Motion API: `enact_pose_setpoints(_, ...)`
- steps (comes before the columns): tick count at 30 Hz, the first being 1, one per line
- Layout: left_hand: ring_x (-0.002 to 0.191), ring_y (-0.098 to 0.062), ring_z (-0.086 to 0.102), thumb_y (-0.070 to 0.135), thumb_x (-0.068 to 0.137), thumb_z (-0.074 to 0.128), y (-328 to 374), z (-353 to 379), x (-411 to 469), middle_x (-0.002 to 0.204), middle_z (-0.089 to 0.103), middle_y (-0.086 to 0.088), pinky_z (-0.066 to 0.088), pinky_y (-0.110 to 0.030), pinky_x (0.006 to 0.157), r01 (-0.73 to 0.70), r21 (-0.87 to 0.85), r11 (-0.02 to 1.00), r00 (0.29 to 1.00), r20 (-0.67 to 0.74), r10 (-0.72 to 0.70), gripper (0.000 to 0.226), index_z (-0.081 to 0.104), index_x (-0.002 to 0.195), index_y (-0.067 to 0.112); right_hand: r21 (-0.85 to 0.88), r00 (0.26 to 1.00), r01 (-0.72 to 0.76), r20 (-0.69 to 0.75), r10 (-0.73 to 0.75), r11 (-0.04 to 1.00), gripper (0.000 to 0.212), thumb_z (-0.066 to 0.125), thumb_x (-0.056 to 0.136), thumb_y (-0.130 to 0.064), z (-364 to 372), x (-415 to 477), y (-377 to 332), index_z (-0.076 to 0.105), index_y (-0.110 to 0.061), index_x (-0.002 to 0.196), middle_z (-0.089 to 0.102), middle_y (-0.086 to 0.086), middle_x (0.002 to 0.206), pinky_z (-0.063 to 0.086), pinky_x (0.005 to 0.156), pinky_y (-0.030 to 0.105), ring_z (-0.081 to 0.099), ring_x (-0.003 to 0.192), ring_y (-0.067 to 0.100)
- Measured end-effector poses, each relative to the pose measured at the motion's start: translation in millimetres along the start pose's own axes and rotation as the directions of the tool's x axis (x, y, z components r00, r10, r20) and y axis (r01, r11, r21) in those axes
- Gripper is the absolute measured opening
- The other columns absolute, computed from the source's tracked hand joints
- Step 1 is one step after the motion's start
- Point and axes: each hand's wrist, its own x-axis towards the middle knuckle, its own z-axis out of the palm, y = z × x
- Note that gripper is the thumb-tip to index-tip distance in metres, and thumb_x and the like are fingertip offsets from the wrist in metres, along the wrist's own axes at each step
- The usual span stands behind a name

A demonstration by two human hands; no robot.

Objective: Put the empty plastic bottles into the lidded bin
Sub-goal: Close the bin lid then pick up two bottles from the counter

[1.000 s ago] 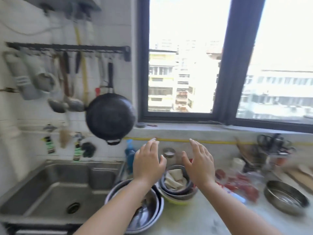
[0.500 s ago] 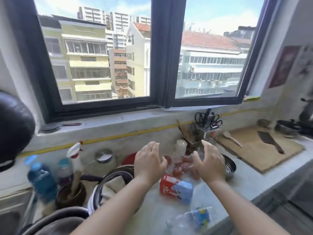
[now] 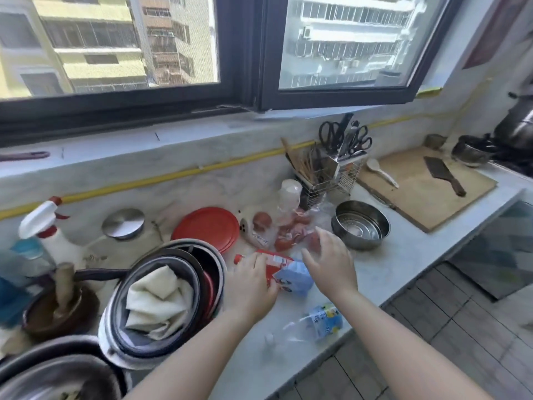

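Observation:
A red and blue bottle (image 3: 284,271) with a red cap lies on its side on the counter (image 3: 383,267). My left hand (image 3: 251,284) rests on its red part with fingers curled over it. My right hand (image 3: 328,264) hovers just past its blue end, fingers spread and holding nothing. A clear empty plastic bottle (image 3: 311,327) with a blue and yellow label lies near the counter's front edge, between my forearms and untouched. No lidded bin is in view.
A bag of tomatoes (image 3: 291,230), a steel bowl (image 3: 360,225) and a red lid (image 3: 206,229) lie behind my hands. A pot holding a cloth (image 3: 161,298) stands at left, a utensil rack (image 3: 331,171) and a cutting board (image 3: 427,186) at right.
My view swung right from the sink and tilted down onto the counter. Both hands dropped from hovering; the left one landed on the red and blue bottle.

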Motion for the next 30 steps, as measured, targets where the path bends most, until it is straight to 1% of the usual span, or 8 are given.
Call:
enact_pose_setpoints(7, 0.123, -0.016, 0.045, 0.043, 0.08, 0.052, 5.1, 58.9, -11.0, 0.133, 0.05, 0.006, 0.042, -0.036, 0.099, -0.037, -0.036, 0.999, 0.968, 0.245, 0.045, 0.054, 0.046, 0.129, 0.023, 0.037, 0.97, 0.028, 0.241, -0.036, 0.999, 0.065, 0.057, 0.086, -0.044, 50.4, 25.7, 31.0, 0.037, -0.015, 0.141, 0.042, 0.003, 0.146, 0.028, 0.111, 0.037, 0.034, 0.136, 0.02)
enact_pose_setpoints(12, 0.125, -0.016, 0.045, 0.05, 0.074, 0.06, 16.4, 89.8, -3.2, 0.137, 0.049, 0.006, 0.04, -0.034, 0.101, 0.026, -0.078, 0.997, 0.928, 0.373, 0.005, 0.066, 0.045, 0.132, 0.022, 0.048, 0.916, 0.071, 0.392, -0.084, 0.996, 0.066, 0.064, 0.08, -0.045, 78.9, 42.4, 55.6, 0.044, -0.015, 0.135, 0.052, 0.004, 0.135, 0.035, 0.102, 0.038, 0.044, 0.126, 0.023)
enact_pose_setpoints(14, 0.127, -0.014, 0.043, 0.052, 0.071, 0.064, 19.4, 100.0, -0.6, 0.14, 0.046, 0.009, 0.04, -0.032, 0.102, 0.083, -0.125, 0.989, 0.907, 0.421, -0.023, 0.072, 0.043, 0.135, 0.025, 0.048, 0.897, 0.121, 0.423, -0.13, 0.991, 0.064, 0.067, 0.077, -0.046, 86.8, 46.6, 63.1, 0.048, -0.016, 0.13, 0.056, 0.004, 0.127, 0.037, 0.095, 0.037, 0.048, 0.12, 0.024)
enact_pose_setpoints(18, 0.129, -0.011, 0.042, 0.049, 0.068, 0.07, 21.3, 116.4, -1.7, 0.142, 0.043, 0.011, 0.04, -0.029, 0.102, 0.166, -0.14, 0.976, 0.857, 0.51, -0.073, 0.08, 0.038, 0.138, 0.029, 0.126, 0.855, 0.174, 0.472, -0.213, 0.977, 0.065, 0.072, 0.073, -0.046, 94.9, 56.3, 75.3, 0.052, -0.014, 0.126, 0.059, 0.005, 0.123, 0.04, 0.093, 0.037, 0.051, 0.116, 0.024)
enact_pose_setpoints(21, 0.123, -0.011, 0.048, 0.045, 0.07, 0.069, 21.6, 122.5, -3.6, 0.135, 0.051, 0.01, 0.044, -0.029, 0.098, 0.244, -0.118, 0.963, 0.833, 0.534, -0.145, 0.069, 0.045, 0.132, 0.029, 0.158, 0.791, 0.236, 0.542, -0.284, 0.959, 0.07, 0.073, 0.067, -0.049, 97.1, 60.9, 77.4, 0.052, -0.017, 0.125, 0.059, 0.003, 0.121, 0.043, 0.089, 0.036, 0.053, 0.112, 0.023)
enact_pose_setpoints(24, 0.119, -0.013, 0.052, 0.048, 0.071, 0.067, 23.4, 123.8, -3.6, 0.128, 0.056, 0.009, 0.046, -0.032, 0.096, 0.308, -0.103, 0.946, 0.831, 0.513, -0.215, 0.06, 0.052, 0.125, 0.029, 0.166, 0.742, 0.25, 0.6, -0.298, 0.954, 0.063, 0.071, 0.066, -0.05, 96.4, 60.9, 72.1, 0.052, -0.024, 0.121, 0.059, -0.002, 0.114, 0.048, 0.078, 0.035, 0.056, 0.103, 0.019)
enact_pose_setpoints(27, 0.116, -0.015, 0.054, 0.048, 0.07, 0.067, 24.6, 119.1, -5.5, 0.126, 0.058, 0.008, 0.046, -0.031, 0.094, 0.355, -0.103, 0.929, 0.831, 0.489, -0.264, 0.058, 0.054, 0.123, 0.029, 0.176, 0.726, 0.289, 0.6, -0.336, 0.941, 0.057, 0.069, 0.065, -0.054, 92.4, 62.0, 65.2, 0.055, -0.028, 0.114, 0.061, -0.005, 0.108, 0.048, 0.072, 0.033, 0.058, 0.098, 0.017)
enact_pose_setpoints(30, 0.114, -0.013, 0.055, 0.051, 0.069, 0.066, 24.5, 107.6, -11.7, 0.124, 0.06, 0.009, 0.047, -0.03, 0.093, 0.386, -0.119, 0.915, 0.844, 0.447, -0.298, 0.057, 0.056, 0.121, 0.03, 0.232, 0.752, 0.282, 0.55, -0.364, 0.931, 0.056, 0.069, 0.066, -0.052, 82.7, 64.6, 56.7, 0.055, -0.028, 0.115, 0.061, -0.005, 0.11, 0.048, 0.071, 0.033, 0.058, 0.097, 0.016)
